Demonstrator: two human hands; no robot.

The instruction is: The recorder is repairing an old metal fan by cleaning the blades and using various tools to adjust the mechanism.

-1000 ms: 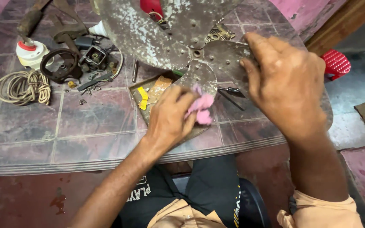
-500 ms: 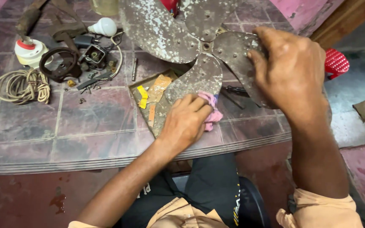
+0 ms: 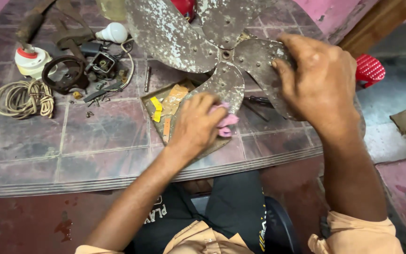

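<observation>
Fan blade assembly (image 3: pixel 212 42): metal, several broad rounded blades riveted to a small central hub, the paint flaked to a mottled grey, white and rust-brown finish. It lies over the far right part of the tiled table (image 3: pixel 95 150), tilted, with one blade pointing toward the near edge.

Left hand (image 3: pixel 196 124): fingers closed around a pink cloth (image 3: pixel 225 123), which is pressed against the blade nearest the person.

Right hand (image 3: pixel 320 84): fingers curled over the rim of the right-hand blade, gripping it, with the palm on top.

Shallow tray (image 3: pixel 158 101): partly under the near blade, holding yellow and orange scraps.

Coil of pale cord (image 3: pixel 22 98): near the left edge of the table.

White and red round fitting (image 3: pixel 31 61): just beyond the cord.

Black ring-shaped part (image 3: pixel 64 75): just beside the fitting, on its right.

White light bulb (image 3: pixel 113 33): toward the far edge, left of the blades.

Small dark electrical part (image 3: pixel 103 63): between the black ring and the blades, with loose screws and bits scattered near it.

Red plastic stool (image 3: pixel 370 70): on the floor beyond the right edge of the table.
</observation>
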